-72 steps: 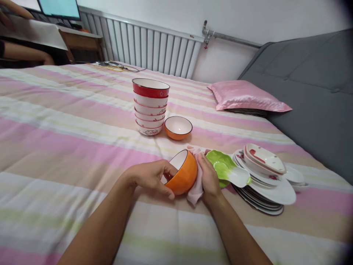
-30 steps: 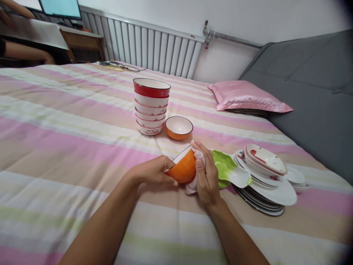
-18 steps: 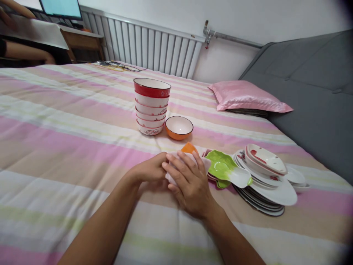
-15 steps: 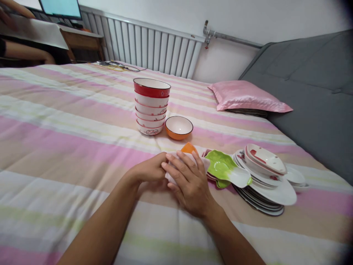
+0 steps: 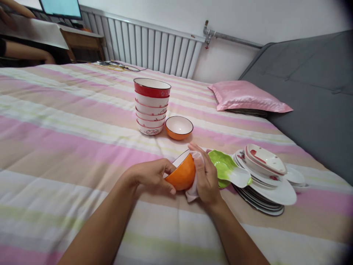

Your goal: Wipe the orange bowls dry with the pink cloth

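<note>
An orange bowl (image 5: 182,176) with a white inside and dark rim is held tilted on its side above the bed. My left hand (image 5: 154,176) grips its left edge, thumb outside and fingers inside. On the bowl's right side, my right hand (image 5: 205,176) presses a pale pink cloth (image 5: 196,184) against the outer wall, fingers closed on the cloth. Just beyond stands a second orange bowl (image 5: 179,127), upright. Beside that one rises a stack of white bowls (image 5: 151,119) topped by a red bowl (image 5: 152,90).
Green leaf-shaped dishes (image 5: 223,165) lie right of my right hand, next to piled plates (image 5: 284,193) with oval bowls (image 5: 264,158) on top. A pink pillow (image 5: 248,95) rests by the grey headboard (image 5: 309,73). Cables (image 5: 118,66) lie at the far edge; a person's leg (image 5: 27,51) shows far left.
My right hand has moved right and turned, taking the cloth from over the bowl to its right side. The orange bowl, mostly covered before, now shows its outer wall and part of its inside.
</note>
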